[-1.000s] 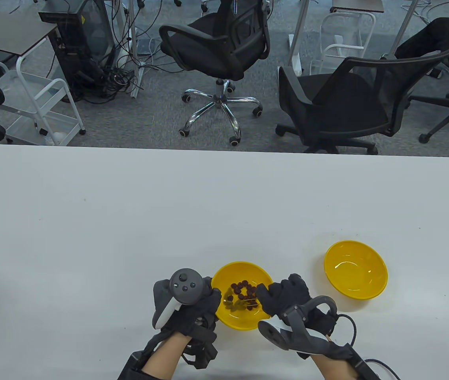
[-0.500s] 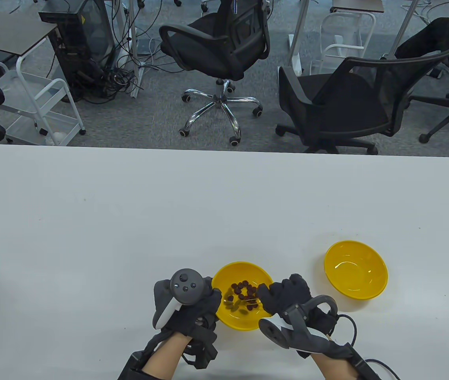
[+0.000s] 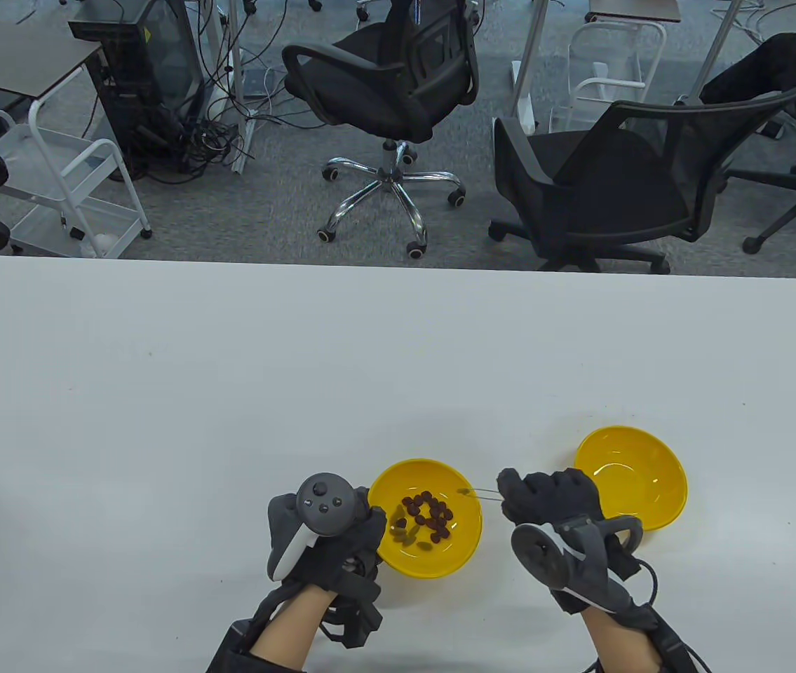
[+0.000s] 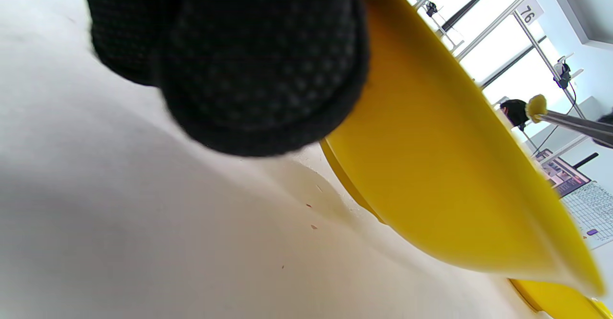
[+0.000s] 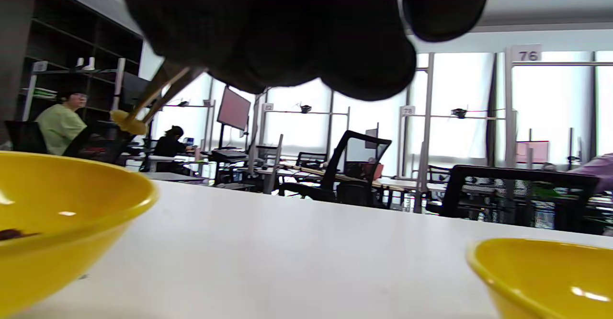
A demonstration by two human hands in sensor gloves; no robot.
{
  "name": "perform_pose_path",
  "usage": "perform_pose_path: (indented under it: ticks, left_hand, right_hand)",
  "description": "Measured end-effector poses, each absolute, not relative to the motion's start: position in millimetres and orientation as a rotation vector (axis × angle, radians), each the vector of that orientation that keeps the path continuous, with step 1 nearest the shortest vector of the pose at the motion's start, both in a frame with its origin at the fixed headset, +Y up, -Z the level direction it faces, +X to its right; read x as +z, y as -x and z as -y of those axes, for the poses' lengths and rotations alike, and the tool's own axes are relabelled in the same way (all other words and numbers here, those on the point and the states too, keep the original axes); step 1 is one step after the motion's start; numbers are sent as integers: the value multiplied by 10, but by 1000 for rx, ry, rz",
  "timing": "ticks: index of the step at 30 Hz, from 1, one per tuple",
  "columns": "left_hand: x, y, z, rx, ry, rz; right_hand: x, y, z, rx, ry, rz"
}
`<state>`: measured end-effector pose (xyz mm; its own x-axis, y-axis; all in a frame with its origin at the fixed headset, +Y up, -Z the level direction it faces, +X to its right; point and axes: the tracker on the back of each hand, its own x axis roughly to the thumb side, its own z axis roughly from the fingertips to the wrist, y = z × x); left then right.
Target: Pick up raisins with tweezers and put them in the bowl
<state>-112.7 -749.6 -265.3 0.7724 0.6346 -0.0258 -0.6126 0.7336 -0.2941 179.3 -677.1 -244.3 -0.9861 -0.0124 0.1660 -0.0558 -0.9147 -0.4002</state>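
A yellow bowl near the table's front edge holds several dark and green raisins. My left hand grips its left rim; in the left wrist view my fingers lie against the bowl's outer wall. My right hand holds thin metal tweezers that pinch a pale green raisin above the bowl's right rim. The raisin also shows in the left wrist view and the right wrist view. A second yellow bowl stands to the right with nothing in it.
The white table stretches far behind both bowls. Black office chairs and a white cart stand on the floor beyond its far edge.
My right hand has lifted out of the raisin bowl and moved right and back, with a green raisin in the tweezers. The left hand and the bowl have shifted slightly.
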Motion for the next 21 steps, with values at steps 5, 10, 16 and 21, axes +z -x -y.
perform_pose_path:
  ticks: [5, 10, 16, 21]
  left_hand:
    - [-2652, 1130, 7494, 685, 296, 77]
    - [-2653, 1130, 7495, 685, 302, 78]
    - [-2653, 1136, 7493, 685, 300, 77]
    - [-2653, 1137, 7497, 680, 304, 74]
  right_hand:
    - [-2576, -2245, 6782, 3061, 124, 621]
    - [-2673, -2581, 6863, 3085, 447, 502]
    - [-2748, -2733, 6962, 3105, 649, 351]
    - [-2796, -2767, 7037, 3128, 705, 253]
